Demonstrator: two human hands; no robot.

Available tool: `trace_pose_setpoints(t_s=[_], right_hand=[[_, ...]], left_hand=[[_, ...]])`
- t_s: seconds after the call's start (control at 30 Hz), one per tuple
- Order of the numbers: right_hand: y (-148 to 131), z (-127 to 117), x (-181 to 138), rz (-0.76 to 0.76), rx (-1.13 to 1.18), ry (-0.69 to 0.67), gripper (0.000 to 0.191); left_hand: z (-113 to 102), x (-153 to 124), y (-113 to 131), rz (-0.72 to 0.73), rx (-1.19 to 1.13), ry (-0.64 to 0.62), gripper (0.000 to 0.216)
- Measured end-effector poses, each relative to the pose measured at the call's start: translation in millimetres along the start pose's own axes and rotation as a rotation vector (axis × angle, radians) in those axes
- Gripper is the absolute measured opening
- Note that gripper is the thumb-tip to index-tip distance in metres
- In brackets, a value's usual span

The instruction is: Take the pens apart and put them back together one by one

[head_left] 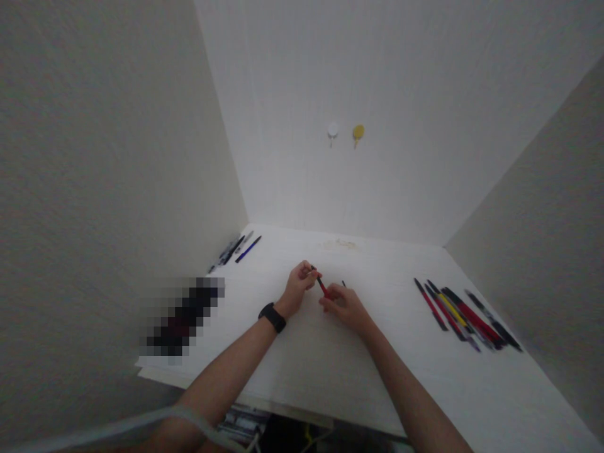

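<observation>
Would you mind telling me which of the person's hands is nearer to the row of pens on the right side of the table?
Right. The right hand is nearer the row of pens; the left hand, also on the red pen, is farther.

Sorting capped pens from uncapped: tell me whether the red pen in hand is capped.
Cannot tell: both hands, left hand and right hand, cover the red pen ends.

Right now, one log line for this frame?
left hand: on red pen | right hand: on red pen | pens: right of table | pens, far left
</observation>
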State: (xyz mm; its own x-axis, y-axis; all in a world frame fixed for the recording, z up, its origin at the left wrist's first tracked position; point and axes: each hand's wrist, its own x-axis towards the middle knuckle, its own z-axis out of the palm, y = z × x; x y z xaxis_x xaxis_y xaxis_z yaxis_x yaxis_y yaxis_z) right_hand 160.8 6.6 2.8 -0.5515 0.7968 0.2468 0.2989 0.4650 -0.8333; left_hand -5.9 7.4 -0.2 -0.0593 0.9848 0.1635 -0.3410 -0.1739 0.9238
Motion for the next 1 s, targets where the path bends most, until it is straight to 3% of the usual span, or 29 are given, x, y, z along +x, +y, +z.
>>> trace_pose_setpoints(t_s=[0.17, 0.37, 0.8, 0.9, 1.0], right_hand=[[0.3, -2.2, 0.4, 0.003, -0.054, 0.029, 0.034], [8.9, 3.6, -0.4, 0.075, 0.231, -0.153, 0.04], [5.2, -0.1, 1.7, 0.079, 0.06, 0.049, 0.018], [3.1, -2.0, 1.1, 0.079, 0.044, 0.025, 0.021], [3.2, -2.0, 0.5, 0.066, 0.128, -0.084, 0.029]], left_hand=[[0.2, 0.5, -0.3, -0.009, 0.026, -0.042, 0.038], [-0.5, 0.9, -3.6, 0.011, -0.036, -0.171, 0.034], [0.6, 1.1, -0.4, 0.043, 0.036, -0.036, 0.033], [-0.5, 0.7, -0.9, 0.044, 0.053, -0.09, 0.031], [-2.1, 1.0, -3.4, 0.039, 0.061, -0.143, 0.031]])
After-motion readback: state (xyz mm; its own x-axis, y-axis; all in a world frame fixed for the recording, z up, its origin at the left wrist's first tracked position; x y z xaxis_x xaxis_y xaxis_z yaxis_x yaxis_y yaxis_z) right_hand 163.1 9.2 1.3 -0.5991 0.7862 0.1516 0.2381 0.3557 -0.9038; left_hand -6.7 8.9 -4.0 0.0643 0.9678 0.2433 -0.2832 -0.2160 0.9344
